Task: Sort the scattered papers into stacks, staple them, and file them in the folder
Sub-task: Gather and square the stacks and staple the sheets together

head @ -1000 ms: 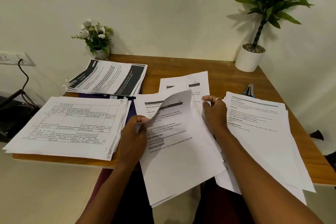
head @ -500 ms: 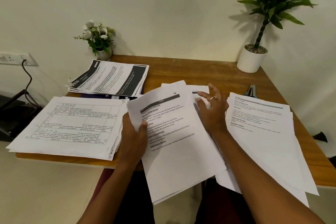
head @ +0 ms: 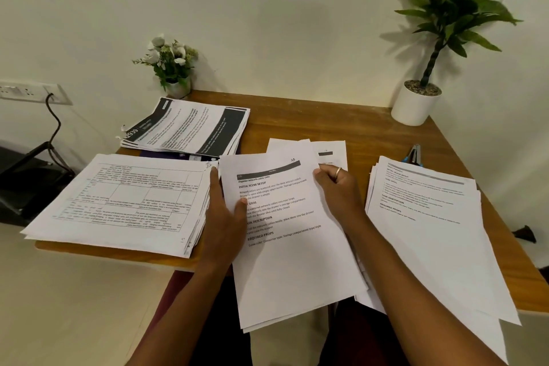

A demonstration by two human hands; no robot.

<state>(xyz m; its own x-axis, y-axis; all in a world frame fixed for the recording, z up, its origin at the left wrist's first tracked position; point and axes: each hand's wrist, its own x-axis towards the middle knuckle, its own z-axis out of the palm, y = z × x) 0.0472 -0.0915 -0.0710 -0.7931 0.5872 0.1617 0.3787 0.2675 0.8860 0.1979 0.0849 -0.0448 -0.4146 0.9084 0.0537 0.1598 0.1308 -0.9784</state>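
Observation:
A middle paper stack with printed headings lies before me, hanging over the desk's near edge. My left hand holds its left edge, thumb pressed on top. My right hand, a ring on one finger, pinches the upper right edge of the top sheet. A stack of table-grid pages lies at the left. Behind it is a stack with black banners, resting on a dark purple folder. Another text stack lies at the right, with a blue and silver stapler just behind it.
The wooden desk stands against a pale wall. A small flower pot sits at the back left and a tall plant in a white pot at the back right. A wall socket with a black cable is at the left.
The sheet my left hand had curled up now lies flat on top of the middle stack. My right hand has shifted onto that sheet's upper right edge.

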